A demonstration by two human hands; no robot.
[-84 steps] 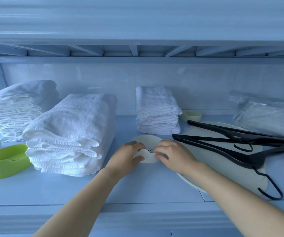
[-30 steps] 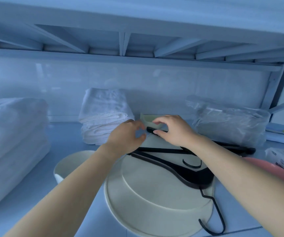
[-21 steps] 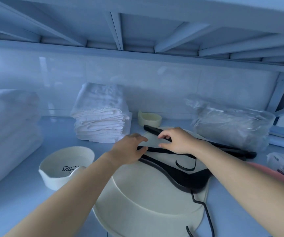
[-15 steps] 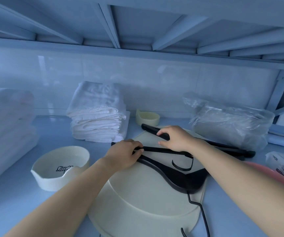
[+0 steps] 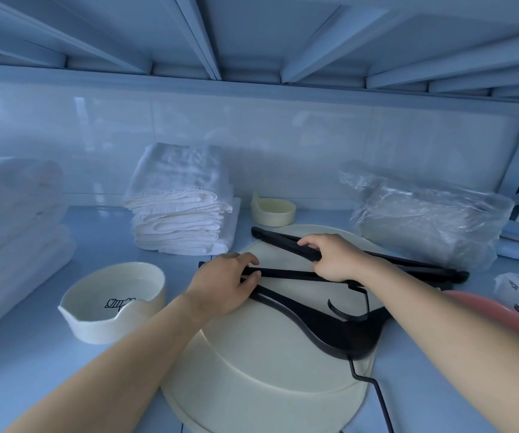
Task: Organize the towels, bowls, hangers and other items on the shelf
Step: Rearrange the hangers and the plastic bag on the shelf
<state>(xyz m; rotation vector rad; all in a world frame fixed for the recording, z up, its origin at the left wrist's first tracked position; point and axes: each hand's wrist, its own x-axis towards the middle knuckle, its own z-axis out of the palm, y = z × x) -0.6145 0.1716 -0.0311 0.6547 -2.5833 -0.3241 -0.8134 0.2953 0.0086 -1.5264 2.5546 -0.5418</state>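
Black plastic hangers (image 5: 314, 320) lie on the upturned cream basin (image 5: 252, 385), long axes 9-to-3 o'clock. Left hand (image 5: 220, 287) grip pinches the near bar's 9 o'clock end; right hand (image 5: 333, 260) grip clamps the far hanger.

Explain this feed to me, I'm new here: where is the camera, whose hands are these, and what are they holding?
There is no robot. One camera sits on a person's head and looks down at a shelf. The left hand and right hand each grip the black hangers, which lie on a large cream basin that looks upturned. Around it are a cream bowl on the left, folded towels and a small cream dish behind, and a plastic-wrapped bundle and a pink basin on the right.
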